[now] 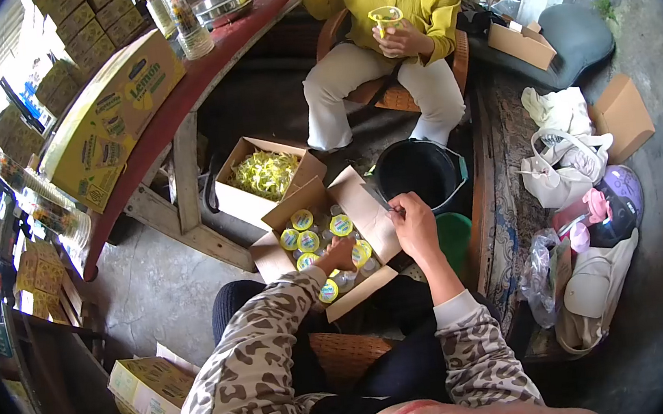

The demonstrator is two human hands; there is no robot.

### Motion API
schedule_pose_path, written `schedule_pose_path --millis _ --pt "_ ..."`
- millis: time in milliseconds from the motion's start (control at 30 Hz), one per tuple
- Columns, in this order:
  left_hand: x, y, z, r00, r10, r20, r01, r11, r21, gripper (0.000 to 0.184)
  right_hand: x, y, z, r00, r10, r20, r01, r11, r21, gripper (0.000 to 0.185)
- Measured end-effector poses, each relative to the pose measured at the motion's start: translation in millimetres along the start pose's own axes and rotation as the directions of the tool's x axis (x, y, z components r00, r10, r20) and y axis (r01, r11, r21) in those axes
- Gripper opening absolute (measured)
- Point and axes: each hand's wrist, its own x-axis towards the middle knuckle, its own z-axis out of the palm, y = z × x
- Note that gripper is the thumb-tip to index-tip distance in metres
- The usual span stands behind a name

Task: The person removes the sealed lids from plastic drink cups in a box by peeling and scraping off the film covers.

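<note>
My left hand [338,253] reaches down into an open cardboard box [273,256] of plastic cups. Its fingers are bunched among the cups, and what they hold, if anything, is hidden. Several cups have yellow printed lids, one of them a cup [328,291] near the front; others between them look clear on top. My right hand [413,220] is raised over the box's right flap. It pinches a thin dark blade [377,196], which looks like a knife and points up and left. Its handle is hidden in my fingers.
Beyond the box stands a carton [241,186] of yellow-green strips. A black bucket [417,166] and a green tub [456,238] are at right. Opposite sits a person [386,37] holding a yellow-rimmed cup. A red table [210,78] bears a lemon carton [115,117]; bags [556,169] lie right.
</note>
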Motion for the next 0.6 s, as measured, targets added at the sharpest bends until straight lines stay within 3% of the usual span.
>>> schedule_pose_path --millis 33,200,267,300,367,467,500,533,567,600 --pt "0.5 1.6 -19.8 0.999 -0.037 0.009 0.037 0.999 0.006 0.088 0.2 -0.8 -2.8 1.000 -0.002 -0.010 0.002 1.000 0.007 0.014" --pt "-27.1 11.9 -133.1 0.991 0.068 -0.116 -0.072 0.997 -0.024 0.083 -0.3 -1.5 -13.8 0.998 0.011 -0.062 -0.009 1.000 0.024 0.015" --pt "-50.4 23.1 -176.6 0.972 0.071 -0.225 -0.119 0.971 -0.208 0.079 -0.7 -4.8 -16.6 0.997 0.005 -0.082 -0.003 0.999 0.032 0.016" --pt "-62.5 24.6 -189.7 0.971 0.075 -0.228 -0.123 0.972 -0.201 0.079 -1.4 -6.3 -17.3 0.996 0.003 -0.090 0.000 0.999 0.034 0.016" --pt "-84.7 25.9 -215.0 0.898 0.082 -0.432 -0.281 0.863 -0.419 0.076 -0.6 -7.5 -18.8 0.996 -0.009 -0.094 0.013 0.999 0.040 0.014" --pt "-131.8 50.7 -255.5 0.914 -0.031 -0.406 -0.333 0.517 -0.789 0.070 -2.7 -12.4 -17.9 0.993 -0.033 -0.113 0.037 0.999 0.040 0.013" --pt "-142.6 53.6 -258.3 0.909 -0.041 -0.416 -0.339 0.511 -0.790 0.070 -1.5 -13.9 -15.9 0.994 -0.046 -0.103 0.050 0.998 0.036 0.013" --pt "-152.6 55.8 -257.8 0.876 -0.007 -0.483 -0.474 0.176 -0.863 0.069 -1.7 -14.4 -13.6 0.995 -0.046 -0.090 0.049 0.998 0.027 0.013" --pt "-159.0 60.0 -256.5 0.834 0.010 -0.551 -0.540 -0.187 -0.821 0.067 -3.9 -13.6 -12.3 0.996 -0.038 -0.084 0.039 0.999 0.012 0.012" --pt "-162.2 66.3 -255.3 0.803 -0.035 -0.595 -0.585 -0.231 -0.777 0.063 -7.0 -11.6 -10.9 0.996 -0.036 -0.086 0.036 0.999 -0.001 0.012"
